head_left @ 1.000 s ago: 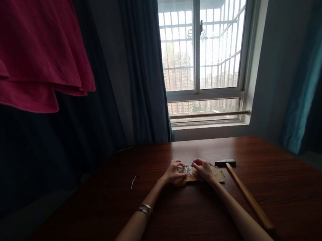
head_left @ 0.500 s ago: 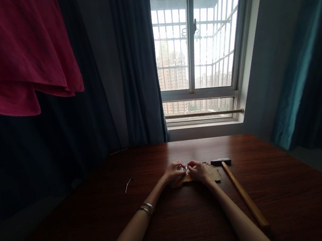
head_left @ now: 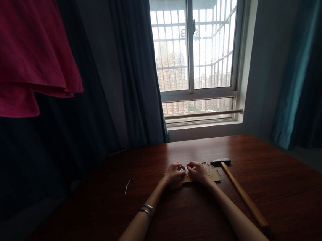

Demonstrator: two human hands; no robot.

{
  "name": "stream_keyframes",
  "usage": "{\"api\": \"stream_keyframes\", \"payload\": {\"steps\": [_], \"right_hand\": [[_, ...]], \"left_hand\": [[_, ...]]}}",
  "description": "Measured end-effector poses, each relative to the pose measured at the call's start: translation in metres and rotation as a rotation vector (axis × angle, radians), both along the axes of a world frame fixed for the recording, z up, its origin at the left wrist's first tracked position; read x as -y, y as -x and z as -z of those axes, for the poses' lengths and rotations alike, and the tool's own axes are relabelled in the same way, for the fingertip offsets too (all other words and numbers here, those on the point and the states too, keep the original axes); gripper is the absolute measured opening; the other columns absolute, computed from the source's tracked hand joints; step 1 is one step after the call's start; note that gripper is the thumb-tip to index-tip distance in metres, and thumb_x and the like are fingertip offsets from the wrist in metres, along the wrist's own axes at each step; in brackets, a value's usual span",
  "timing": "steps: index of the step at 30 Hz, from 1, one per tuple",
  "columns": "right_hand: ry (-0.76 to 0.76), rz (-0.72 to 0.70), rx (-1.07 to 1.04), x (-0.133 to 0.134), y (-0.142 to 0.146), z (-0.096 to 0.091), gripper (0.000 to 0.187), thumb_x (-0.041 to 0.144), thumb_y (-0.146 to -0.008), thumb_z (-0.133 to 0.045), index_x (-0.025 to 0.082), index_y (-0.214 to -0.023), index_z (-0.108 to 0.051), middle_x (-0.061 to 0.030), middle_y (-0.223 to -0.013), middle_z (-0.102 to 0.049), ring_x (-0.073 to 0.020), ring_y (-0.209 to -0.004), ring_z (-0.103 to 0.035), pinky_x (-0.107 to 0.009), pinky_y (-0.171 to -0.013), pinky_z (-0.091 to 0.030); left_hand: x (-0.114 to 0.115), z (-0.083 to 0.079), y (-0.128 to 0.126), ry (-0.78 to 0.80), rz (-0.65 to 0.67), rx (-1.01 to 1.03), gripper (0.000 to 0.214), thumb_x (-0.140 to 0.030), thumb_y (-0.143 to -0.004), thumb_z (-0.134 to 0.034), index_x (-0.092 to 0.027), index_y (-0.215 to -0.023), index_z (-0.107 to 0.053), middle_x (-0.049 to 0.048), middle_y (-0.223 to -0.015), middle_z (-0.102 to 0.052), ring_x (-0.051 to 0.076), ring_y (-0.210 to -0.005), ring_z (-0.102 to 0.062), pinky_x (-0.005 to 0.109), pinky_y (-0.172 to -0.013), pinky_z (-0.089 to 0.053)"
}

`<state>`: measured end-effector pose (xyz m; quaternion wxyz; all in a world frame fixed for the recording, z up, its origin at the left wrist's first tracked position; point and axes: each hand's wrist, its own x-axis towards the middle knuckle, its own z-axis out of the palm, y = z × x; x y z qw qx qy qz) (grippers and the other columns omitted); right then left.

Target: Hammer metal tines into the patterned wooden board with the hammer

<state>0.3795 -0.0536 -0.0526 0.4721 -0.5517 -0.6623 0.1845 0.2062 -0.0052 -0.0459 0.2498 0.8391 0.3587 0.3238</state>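
A flat tan sheet with rows of small dark holes or marks [head_left: 213,173] lies on the table under both my hands. My left hand [head_left: 174,172] rests over its left part, fingers curled inward and closed. My right hand [head_left: 197,171] is over its middle, thumb and fingers pinched together. Between the fingertips is a small shiny whitish piece [head_left: 186,170], too small to make out. Whatever each hand pinches is mostly hidden by the fingers. A bracelet [head_left: 147,210] circles my left wrist.
On the right lies a hammer with a dark head [head_left: 220,162] and a long wooden handle [head_left: 246,197]. A thin bent metal piece [head_left: 128,184] lies to the left on the brown table [head_left: 186,225]. A window [head_left: 194,55], blue curtains [head_left: 137,69] and a hanging pink cloth [head_left: 21,54] stand behind.
My fingers have shifted very slightly over the sheet, the left hand's a little lower and more closed. The view has moved a touch; the hammer and bent metal piece lie as before.
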Motion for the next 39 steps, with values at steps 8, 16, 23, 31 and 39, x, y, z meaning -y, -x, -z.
{"api": "stream_keyframes", "payload": {"steps": [8,16,23,31,39], "right_hand": [[-0.05,-0.021,0.008,0.0,-0.001,0.0,0.018,0.03,-0.074,-0.055,0.021,-0.075,-0.071,-0.0056,-0.078,-0.071,-0.0185,-0.074,-0.064,-0.028,-0.071,-0.047],[-0.063,-0.04,0.014,0.002,-0.001,0.0,0.017,0.03,-0.075,-0.057,0.022,-0.075,-0.071,-0.0044,-0.077,-0.07,-0.0171,-0.071,-0.063,-0.026,-0.068,-0.047],[-0.054,-0.039,0.015,0.001,-0.002,0.0,0.016,0.03,-0.075,-0.058,0.022,-0.075,-0.072,-0.0042,-0.077,-0.071,-0.0173,-0.072,-0.063,-0.026,-0.068,-0.048],[-0.058,-0.037,0.007,0.003,-0.001,-0.001,0.016,0.03,-0.075,-0.058,0.023,-0.074,-0.072,-0.005,-0.078,-0.071,-0.0183,-0.074,-0.063,-0.027,-0.069,-0.048],[-0.055,-0.026,0.015,0.003,-0.001,-0.001,0.018,0.032,-0.075,-0.058,0.02,-0.08,-0.071,-0.0055,-0.079,-0.07,-0.0183,-0.074,-0.064,-0.028,-0.07,-0.048]], "left_hand": [[0.002,0.0,-0.007,0.031,-0.03,0.05,0.018,-0.029,-0.067,-0.064,-0.017,-0.077,-0.072,0.003,-0.082,-0.068,0.018,-0.079,-0.059,0.025,-0.073,-0.044],[-0.004,0.003,-0.008,0.091,-0.009,0.101,0.019,-0.03,-0.066,-0.066,-0.017,-0.077,-0.072,0.0029,-0.083,-0.069,0.017,-0.08,-0.06,0.025,-0.074,-0.044],[-0.009,0.003,-0.01,0.071,0.02,0.085,0.019,-0.03,-0.066,-0.065,-0.015,-0.076,-0.073,0.0032,-0.079,-0.068,0.017,-0.077,-0.06,0.025,-0.072,-0.044],[-0.013,0.007,-0.011,0.118,0.044,0.116,0.021,-0.032,-0.065,-0.066,-0.016,-0.075,-0.073,0.0035,-0.079,-0.068,0.017,-0.076,-0.06,0.025,-0.072,-0.045],[-0.012,0.006,-0.01,0.156,0.033,0.102,0.021,-0.033,-0.066,-0.066,-0.016,-0.076,-0.073,0.0031,-0.081,-0.068,0.018,-0.079,-0.06,0.026,-0.075,-0.045]]}}
